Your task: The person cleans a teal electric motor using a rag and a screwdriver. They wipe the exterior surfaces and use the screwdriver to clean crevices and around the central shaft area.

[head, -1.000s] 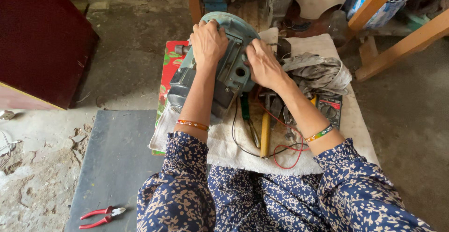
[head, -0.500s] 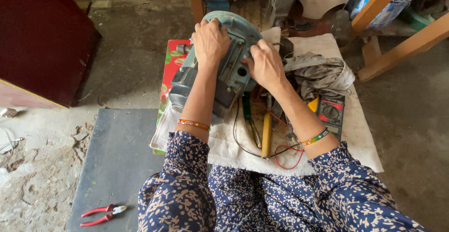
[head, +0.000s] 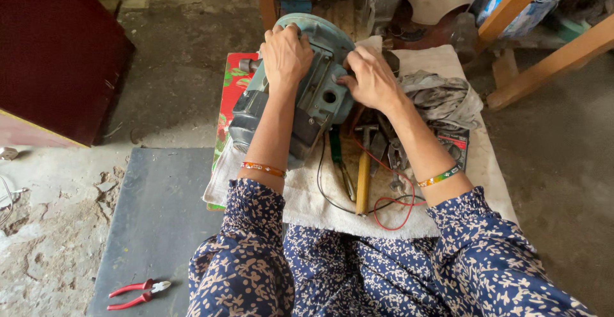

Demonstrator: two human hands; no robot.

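Observation:
A grey-green motor-like machine [head: 313, 96] with a round housing lies on a white cloth [head: 307, 202] on the floor. My left hand [head: 284, 55] grips the top of the round housing. At the housing's right side my right hand [head: 371, 77] presses against it, fingers curled around the edge. Just below the machine lie a wooden-handled hammer [head: 363, 170], a green-handled tool [head: 338, 157] and red and black wires [head: 390, 208].
A crumpled grey rag [head: 441, 100] and a dark meter [head: 455, 146] lie right of my right arm. Red-handled pliers [head: 134, 293] rest on a dark grey slab [head: 153, 221]. A dark red box [head: 51, 55] stands at left; wooden legs [head: 550, 55] at upper right.
Both hands stay on the machine with only a slight shift of grip; the view has drifted a little.

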